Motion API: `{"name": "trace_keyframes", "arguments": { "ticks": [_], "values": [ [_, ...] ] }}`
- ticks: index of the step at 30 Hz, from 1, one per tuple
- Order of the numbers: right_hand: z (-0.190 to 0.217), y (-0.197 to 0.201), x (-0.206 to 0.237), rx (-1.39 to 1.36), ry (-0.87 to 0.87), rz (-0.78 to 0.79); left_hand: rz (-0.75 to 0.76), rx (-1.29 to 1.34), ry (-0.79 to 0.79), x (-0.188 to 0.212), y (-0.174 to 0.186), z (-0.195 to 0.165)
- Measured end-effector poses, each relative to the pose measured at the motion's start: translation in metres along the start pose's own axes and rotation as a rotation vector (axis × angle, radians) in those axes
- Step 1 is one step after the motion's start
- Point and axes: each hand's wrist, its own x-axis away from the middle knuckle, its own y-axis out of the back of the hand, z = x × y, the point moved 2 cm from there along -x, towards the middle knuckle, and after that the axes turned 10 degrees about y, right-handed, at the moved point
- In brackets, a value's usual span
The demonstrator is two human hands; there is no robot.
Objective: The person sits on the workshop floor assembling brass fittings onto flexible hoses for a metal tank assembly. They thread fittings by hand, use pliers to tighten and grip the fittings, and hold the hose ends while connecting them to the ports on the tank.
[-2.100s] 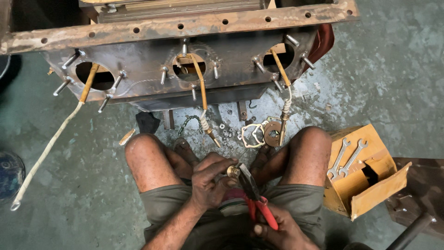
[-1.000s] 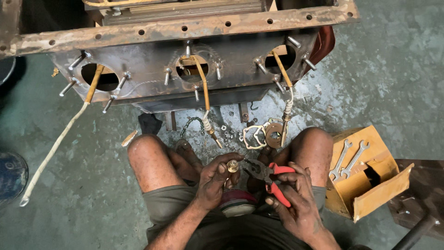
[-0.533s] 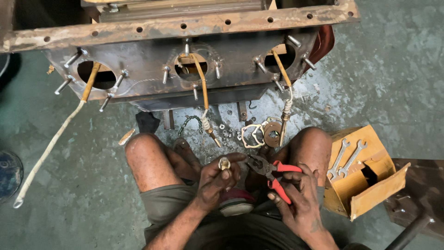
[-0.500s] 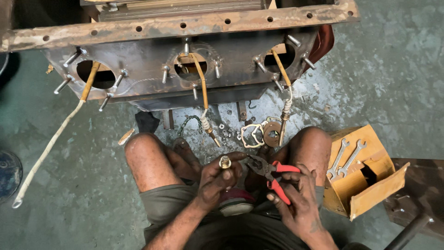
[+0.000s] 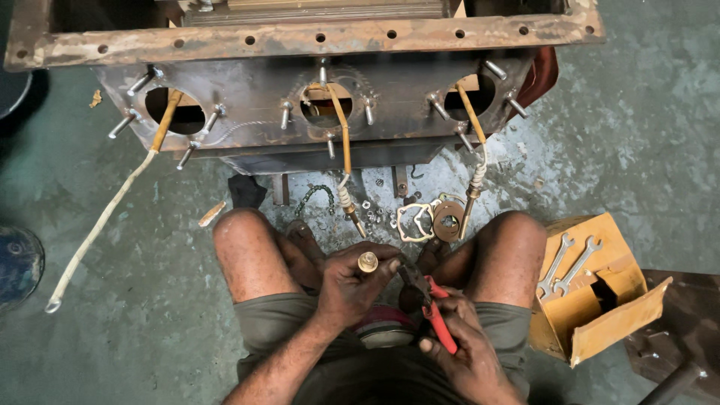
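Right between the knees, a small brass fitting (image 5: 367,262) sits pinched in the fingertips of the left hand (image 5: 351,285), held upright above the lap. Just beside it, the right hand (image 5: 457,352) is closed around the red handles of a pair of pliers (image 5: 426,296), whose dark nose points toward the fitting. Beyond, on the floor (image 5: 637,150), lie a metal gasket (image 5: 415,222), loose nuts and cable ends hanging from a rusty steel housing (image 5: 300,82). Spanners (image 5: 568,262) rest in a yellow box (image 5: 600,315) to the right.

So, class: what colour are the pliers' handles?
Red, seen in the head view: pliers in the right hand.
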Motion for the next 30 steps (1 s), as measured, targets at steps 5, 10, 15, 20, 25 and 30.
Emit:
{"name": "trace_keyframes", "arguments": {
  "ticks": [5, 10, 15, 20, 25, 30],
  "values": [
    [0.002, 0.011, -0.006, 0.096, 0.034, -0.113, -0.046, -0.145, 0.107, -0.003, -0.002, -0.008],
    [0.008, 0.037, -0.017, 0.344, 0.042, -0.092, 0.063, -0.416, 0.099, 0.004, -0.003, -0.022],
    [0.023, 0.041, -0.026, 0.405, 0.174, -0.098, 0.157, -0.348, -0.093, 0.006, -0.011, -0.038],
    [0.029, 0.039, -0.026, 0.424, 0.169, -0.145, 0.195, -0.361, -0.145, 0.007, -0.014, -0.036],
    [0.025, 0.042, -0.020, 0.475, 0.212, -0.121, 0.231, -0.375, -0.175, 0.010, -0.013, -0.016],
    [0.015, 0.043, -0.016, 0.451, 0.135, -0.063, 0.150, -0.154, -0.207, 0.020, -0.016, 0.010]
  ]
}}
